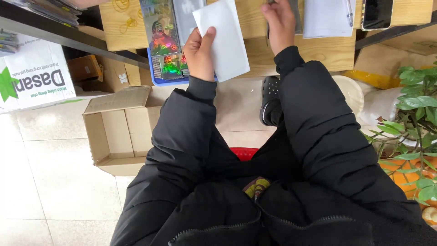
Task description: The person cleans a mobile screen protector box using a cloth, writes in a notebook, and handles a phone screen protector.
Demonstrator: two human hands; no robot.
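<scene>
White paper is what your left hand [199, 53] holds: a plain envelope [223, 38], tilted, with your thumb pressed across its lower left corner and the other fingers curled behind it, so the hand is closed on it. It hangs just above the edge of the wooden table [318, 52].

Just behind your left knuckles lies a stack of shiny picture cards [165, 43] in a blue tray [154, 78], touching the envelope's left edge in this view.

Your right hand [278, 23] reaches further up the table, fingers bent down together on a dark, flat thing at the top edge of the picture; you cannot tell what it is or whether the fingers grip it. Just right of those fingers lie a white notepad [325, 18] and, beyond it, a black phone [377, 13].

Below your wrists, past the black jacket sleeves [318, 127], a black shoe [271, 102] rests on the tiled floor. Left of your left arm sits an open cardboard box [118, 130], and right of your right arm a leafy plant [416, 105].
</scene>
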